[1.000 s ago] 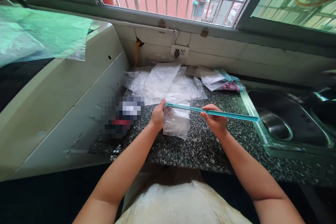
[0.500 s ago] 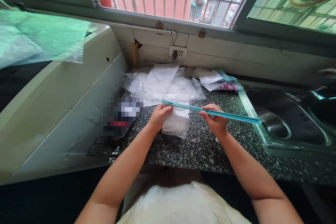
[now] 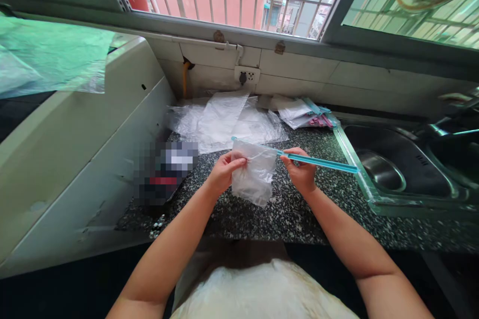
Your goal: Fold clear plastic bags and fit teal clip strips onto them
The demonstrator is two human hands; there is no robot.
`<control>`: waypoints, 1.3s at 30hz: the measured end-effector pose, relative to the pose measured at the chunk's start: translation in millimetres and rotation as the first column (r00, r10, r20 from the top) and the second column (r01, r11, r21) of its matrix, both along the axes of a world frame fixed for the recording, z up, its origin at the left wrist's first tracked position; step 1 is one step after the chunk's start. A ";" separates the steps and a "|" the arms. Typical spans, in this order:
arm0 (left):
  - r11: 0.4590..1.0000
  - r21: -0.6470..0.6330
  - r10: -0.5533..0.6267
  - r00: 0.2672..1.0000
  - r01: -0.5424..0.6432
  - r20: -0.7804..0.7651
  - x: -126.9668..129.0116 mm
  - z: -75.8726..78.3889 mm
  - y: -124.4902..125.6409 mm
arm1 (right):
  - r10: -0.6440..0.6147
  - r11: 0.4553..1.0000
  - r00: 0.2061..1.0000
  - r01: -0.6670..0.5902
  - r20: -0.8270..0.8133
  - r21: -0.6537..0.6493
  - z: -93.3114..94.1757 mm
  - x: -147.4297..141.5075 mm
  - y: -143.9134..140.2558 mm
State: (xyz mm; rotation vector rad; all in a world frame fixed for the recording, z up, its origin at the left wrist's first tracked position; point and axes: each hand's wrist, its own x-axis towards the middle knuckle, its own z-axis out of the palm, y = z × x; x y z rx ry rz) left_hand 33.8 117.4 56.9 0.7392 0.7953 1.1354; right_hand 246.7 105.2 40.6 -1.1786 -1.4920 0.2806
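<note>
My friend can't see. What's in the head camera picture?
A person's left hand holds a small clear plastic bag while the right hand holds a long blue sealing stick over a speckled kitchen counter. More bags lie behind; a metal sink is at the right.

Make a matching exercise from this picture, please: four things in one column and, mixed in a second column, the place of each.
Things:
1. small clear plastic bag
2. long turquoise plastic sealing stick
3. white wall socket
4. steel sink

Places:
A. on the tiled wall under the window
B. set in the speckled stone counter, far right
C. pinched by the left hand, above the counter
D. gripped by the right hand, pointing toward the sink

Pairs: 1-C, 2-D, 3-A, 4-B
</note>
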 end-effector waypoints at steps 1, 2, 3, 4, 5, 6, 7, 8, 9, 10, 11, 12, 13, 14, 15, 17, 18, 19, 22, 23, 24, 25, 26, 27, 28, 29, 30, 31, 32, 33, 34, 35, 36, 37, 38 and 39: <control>1.000 0.002 -0.010 1.000 0.010 0.009 0.5 0.3 -0.4 | 0.016 1.000 1.000 -0.016 0.012 -0.002 -1.6 -2.9 -1.4; 1.000 0.004 -0.020 1.000 0.020 0.020 1.0 0.4 -0.6 | 0.029 1.000 0.999 -0.029 0.020 0.001 -2.4 -5.6 -3.0; 1.000 0.004 -0.029 0.999 0.029 0.029 1.6 0.3 -0.7 | 0.036 0.999 0.999 -0.036 0.023 0.007 -2.5 -7.7 -4.8; 0.999 0.000 -0.036 0.999 0.036 0.034 2.1 0.2 -0.6 | 0.039 0.999 0.999 -0.040 0.023 0.014 -2.1 -9.3 -6.4; 0.999 -0.008 -0.041 0.999 0.042 0.034 2.5 0.1 -0.5 | 0.039 0.999 0.999 -0.040 0.019 0.020 -1.4 -10.3 -7.8; 0.999 -0.018 -0.043 0.999 0.043 0.031 2.9 -0.1 -0.4 | 0.037 0.999 0.999 -0.038 0.015 0.026 -0.6 -10.9 -8.9; 0.999 -0.028 -0.043 0.999 0.043 0.026 3.3 -0.3 -0.2 | 0.035 0.999 0.999 -0.036 0.011 0.031 0.3 -11.1 -9.7; 0.998 -0.034 -0.044 0.999 0.045 0.021 3.5 -0.6 0.1 | 0.033 0.999 0.999 -0.034 0.008 0.037 1.0 -11.1 -10.2; 0.998 -0.038 -0.048 0.999 0.049 0.017 3.7 -1.0 0.4 | 0.033 0.999 0.999 -0.033 0.005 0.042 1.6 -11.1 -10.6; 0.998 -0.039 -0.054 0.998 0.054 0.015 3.9 -1.6 0.7 | 0.036 0.998 0.999 -0.036 0.004 0.047 2.1 -11.1 -11.0; 0.997 -0.038 -0.062 0.998 0.062 0.014 4.0 -2.2 1.1 | 0.041 0.998 0.999 -0.041 0.004 0.053 2.4 -11.2 -11.3; 0.997 -0.038 -0.068 0.998 0.068 0.014 4.1 -2.9 1.5 | 0.047 0.997 0.999 -0.047 0.005 0.060 2.7 -11.4 -11.7; 0.997 -0.040 -0.072 0.997 0.072 0.015 4.2 -3.6 1.8 | 0.052 0.996 0.999 -0.052 0.005 0.069 3.0 -11.7 -12.1; 0.996 -0.045 -0.073 0.997 0.073 0.017 4.2 -4.1 2.1 | 0.057 0.995 0.998 -0.057 0.006 0.076 3.3 -12.1 -12.5; 0.996 -0.053 -0.071 0.997 0.072 0.019 4.3 -4.4 2.3 | 0.059 0.995 0.998 -0.059 0.005 0.080 3.6 -12.4 -12.9; 0.995 -0.067 -0.066 0.998 0.067 0.022 4.5 -4.3 2.4 | 0.058 0.995 0.998 -0.058 -0.001 0.082 4.2 -12.8 -13.4; 0.995 -0.074 -0.064 0.998 0.066 0.022 4.6 -4.0 2.4 | 0.055 0.995 0.998 -0.054 -0.005 0.082 4.5 -12.9 -13.5; 0.995 -0.078 -0.063 0.998 0.065 0.022 4.7 -3.6 2.5 | 0.051 0.995 0.999 -0.051 -0.009 0.081 4.8 -12.8 -13.5; 0.995 -0.084 -0.059 0.998 0.061 0.024 4.7 -3.3 3.2 | 0.046 0.995 0.999 -0.045 -0.011 0.089 5.8 -12.3 -13.1; 0.995 -0.082 -0.059 0.998 0.061 0.026 4.7 -3.7 3.6 | 0.047 0.995 0.999 -0.047 -0.007 0.090 6.1 -12.0 -13.0; 0.995 -0.076 -0.060 0.998 0.062 0.027 4.7 -4.4 4.2 | 0.050 0.995 0.999 -0.050 -0.001 0.090 6.4 -11.8 -12.9; 0.996 -0.068 -0.060 0.998 0.062 0.028 4.7 -5.3 4.7 | 0.054 0.995 0.999 -0.054 0.005 0.089 6.5 -11.7 -12.9; 0.996 -0.060 -0.059 0.998 0.060 0.028 4.8 -6.2 5.3 | 0.058 0.994 0.998 -0.059 0.012 0.087 6.6 -11.5 -12.8; 0.997 -0.054 -0.056 0.998 0.058 0.028 4.8 -7.1 5.7 | 0.062 0.994 0.998 -0.064 0.019 0.084 6.5 -11.4 -12.8; 0.997 -0.050 -0.053 0.998 0.055 0.028 4.7 -7.9 6.0 | 0.065 0.994 0.998 -0.067 0.025 0.082 6.2 -11.3 -12.7; 0.997 -0.049 -0.051 0.998 0.053 0.029 4.5 -8.5 6.1 | 0.068 0.994 0.997 -0.070 0.030 0.079 5.9 -11.2 -12.6; 0.997 -0.053 -0.052 0.998 0.054 0.032 4.2 -8.8 6.1 | 0.070 0.994 0.997 -0.072 0.033 0.077 5.4 -11.1 -12.4; 0.997 -0.059 -0.056 0.998 0.058 0.037 3.7 -9.0 6.0 | 0.072 0.994 0.997 -0.074 0.035 0.078 4.9 -10.9 -12.1; 0.996 -0.068 -0.061 0.997 0.063 0.041 3.1 -9.1 5.8 | 0.073 0.994 0.997 -0.075 0.034 0.081 4.4 -10.7 -11.8; 0.995 -0.076 -0.067 0.997 0.070 0.044 2.3 -9.1 5.6 | 0.073 0.994 0.997 -0.076 0.032 0.083 3.9 -10.4 -11.5; 0.994 -0.081 -0.072 0.996 0.076 0.045 1.7 -9.1 5.4 | 0.073 0.994 0.997 -0.076 0.032 0.084 3.6 -10.2 -11.2; 0.993 -0.083 -0.079 0.996 0.082 0.042 1.1 -9.1 5.3 | 0.074 0.993 0.997 -0.077 0.034 0.085 3.3 -9.9 -11.0; 0.993 -0.085 -0.083 0.996 0.086 0.037 0.8 -9.1 5.2 | 0.077 0.993 0.996 -0.080 0.038 0.084 3.2 -9.6 -10.8; 0.992 -0.086 -0.085 0.996 0.088 0.031 0.8 -9.0 5.1 | 0.082 0.993 0.996 -0.085 0.042 0.082 3.1 -9.4 -10.6; 0.992 -0.089 -0.087 0.996 0.089 0.026 1.1 -8.9 5.0 | 0.088 0.992 0.995 -0.092 0.045 0.082 3.0 -9.4 -10.5; 0.991 -0.094 -0.087 0.996 0.090 0.026 1.6 -8.6 5.0 | 0.094 0.992 0.995 -0.097 0.046 0.083 3.0 -9.4 -10.4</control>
